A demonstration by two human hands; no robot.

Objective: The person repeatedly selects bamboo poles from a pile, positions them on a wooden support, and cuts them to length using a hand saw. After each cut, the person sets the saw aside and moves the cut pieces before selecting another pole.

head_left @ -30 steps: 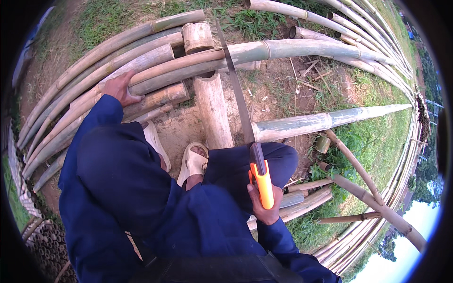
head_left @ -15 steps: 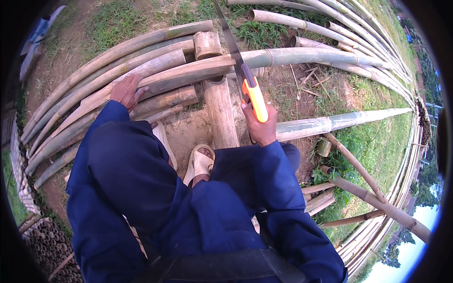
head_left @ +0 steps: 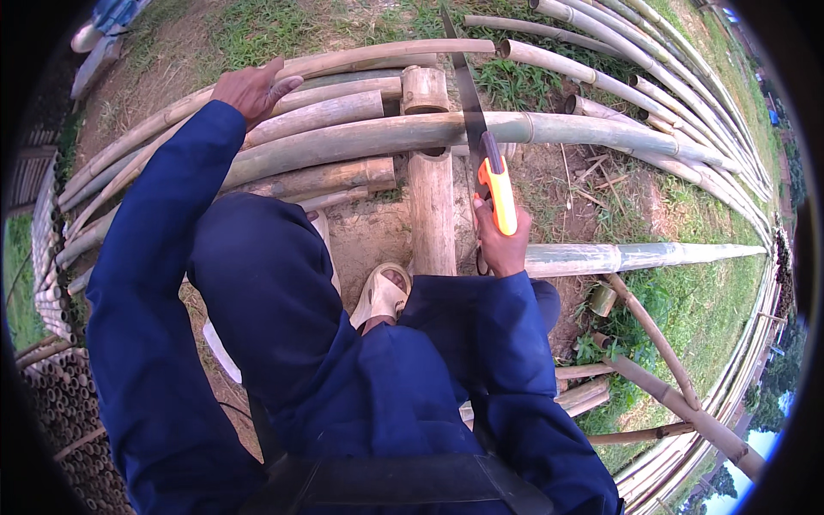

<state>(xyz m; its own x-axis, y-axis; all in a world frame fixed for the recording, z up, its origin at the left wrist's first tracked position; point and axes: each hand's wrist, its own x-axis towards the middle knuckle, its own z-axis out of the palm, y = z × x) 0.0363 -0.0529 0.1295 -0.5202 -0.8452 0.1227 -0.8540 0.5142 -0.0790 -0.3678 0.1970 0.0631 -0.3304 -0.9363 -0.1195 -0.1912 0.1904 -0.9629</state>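
My left hand [head_left: 249,93] is at the far left, thumb on one side and fingers on the other of a long pale bamboo pole [head_left: 386,55]. My right hand [head_left: 500,240] is closed round the orange and yellow handle of a hand saw [head_left: 499,189]. Its long dark blade points away from me, crossing a thick bamboo pole [head_left: 360,142]; whether the teeth sit in the pole I cannot tell. That thick pole lies across a short bamboo support [head_left: 431,215], beside an upright-looking bamboo stub [head_left: 425,89].
Several more bamboo poles [head_left: 326,124] lie side by side at left, and others [head_left: 592,73] fan out at far right. A greenish pole [head_left: 635,257] runs right from beside my knee. Crossed bamboo props [head_left: 657,339] stand at lower right. My sandalled foot [head_left: 384,292] is near the support.
My left hand has moved away from me, off the nearer poles. The pale length that lay by the saw is now at the far side. The saw stays in my right hand.
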